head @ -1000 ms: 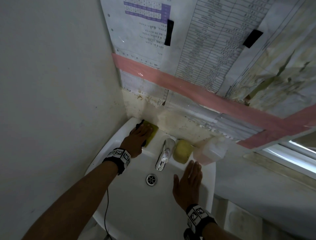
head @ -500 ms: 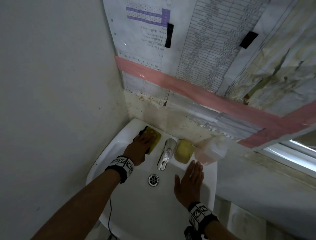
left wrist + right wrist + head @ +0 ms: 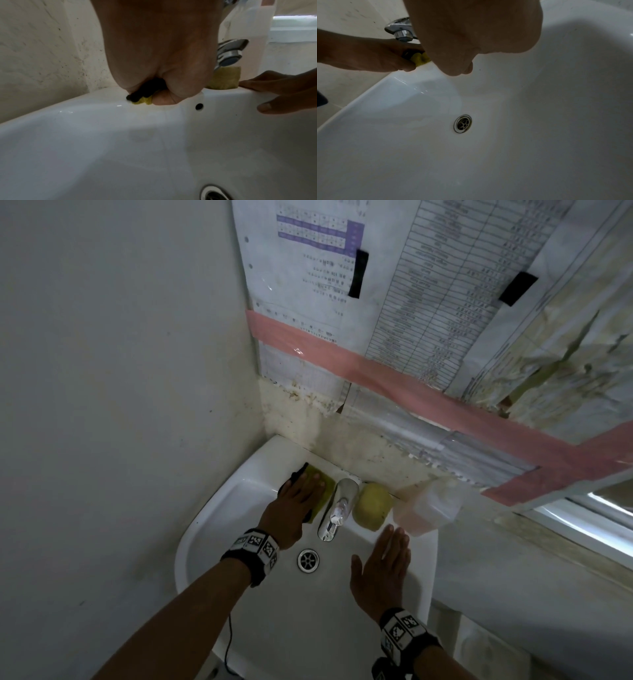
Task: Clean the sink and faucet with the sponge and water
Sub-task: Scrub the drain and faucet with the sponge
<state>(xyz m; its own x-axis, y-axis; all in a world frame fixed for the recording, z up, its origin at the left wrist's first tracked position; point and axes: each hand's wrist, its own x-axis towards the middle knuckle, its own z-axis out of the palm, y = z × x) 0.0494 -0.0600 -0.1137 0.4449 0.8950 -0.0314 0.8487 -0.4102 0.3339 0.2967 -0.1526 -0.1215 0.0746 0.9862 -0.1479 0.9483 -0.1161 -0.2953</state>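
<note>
Sink (image 3: 219, 508): white, dim corner.
Left hand (image 3: 294, 508): grips sponge (image 3: 327, 486), left of faucet (image 3: 337, 508).
Right hand (image 3: 380, 573): spread flat, right of faucet.
Tip: I'd scrub firmly toward faucet base.

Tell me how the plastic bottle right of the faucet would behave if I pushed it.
The plastic bottle looks only partly filled with pinkish liquid, so probably light. It stands at a rear corner of the sink, so a push could tip or slide it off. Glossy ceramic probably offers little grip.
</note>
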